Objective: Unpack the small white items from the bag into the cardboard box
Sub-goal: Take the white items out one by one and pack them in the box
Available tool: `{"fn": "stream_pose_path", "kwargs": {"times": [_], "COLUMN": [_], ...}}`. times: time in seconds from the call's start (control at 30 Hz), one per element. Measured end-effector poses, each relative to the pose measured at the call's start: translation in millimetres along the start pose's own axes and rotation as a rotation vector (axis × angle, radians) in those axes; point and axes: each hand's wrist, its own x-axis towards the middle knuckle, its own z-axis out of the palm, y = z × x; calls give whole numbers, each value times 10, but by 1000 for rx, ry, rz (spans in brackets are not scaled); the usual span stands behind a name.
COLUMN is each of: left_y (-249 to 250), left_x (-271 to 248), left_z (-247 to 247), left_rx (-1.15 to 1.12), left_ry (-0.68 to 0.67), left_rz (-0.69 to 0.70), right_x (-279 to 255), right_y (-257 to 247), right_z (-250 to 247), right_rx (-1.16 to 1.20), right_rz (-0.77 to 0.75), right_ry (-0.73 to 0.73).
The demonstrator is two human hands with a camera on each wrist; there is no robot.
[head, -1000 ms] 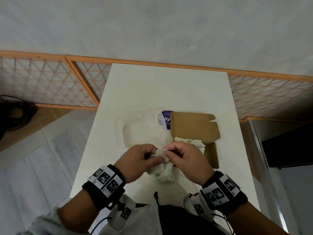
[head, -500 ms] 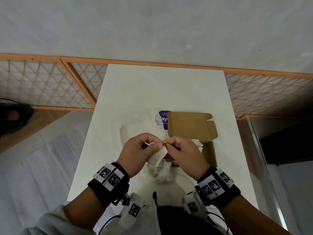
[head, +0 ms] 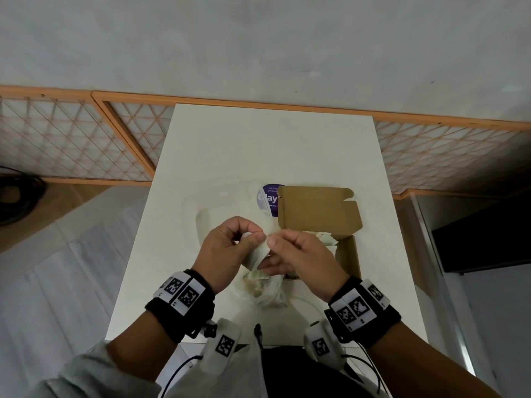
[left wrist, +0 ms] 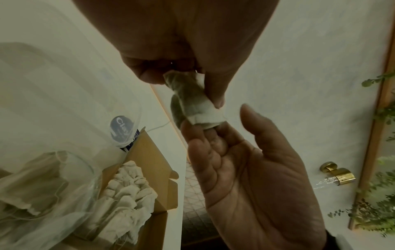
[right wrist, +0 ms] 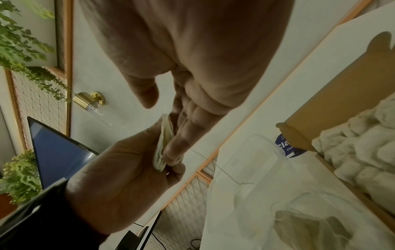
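Lifted off the bag [head: 265, 291], the white item [head: 260, 249] is pinched by left hand [head: 227, 251]; wrist view shows right hand [left wrist: 252, 182] merely touching.

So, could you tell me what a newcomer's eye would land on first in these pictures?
Both hands meet above the table: the left hand pinches a small white item while the right hand touches its free end. To their right, the open cardboard box already holds a heap of them.

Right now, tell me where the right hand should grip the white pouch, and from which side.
Pinch the lower end of the white pouch, coming from below: the left hand pinches its upper end, and the flat lower edge points towards the right hand. Thumb and finger across its flat faces should hold.
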Motion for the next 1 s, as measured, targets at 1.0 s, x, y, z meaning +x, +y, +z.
{"fn": "stream_pose_path", "kwargs": {"times": [1.0], "left_y": [-1188], "left_x": [-110], "left_z": [-265], "left_rx": [700], "left_ry": [-173], "left_rz": [-377], "right_x": [309], "right_y": [1226], "right_z": [-1610], "right_rx": [-1050], "right_rz": [262], "right_ry": [191]}}
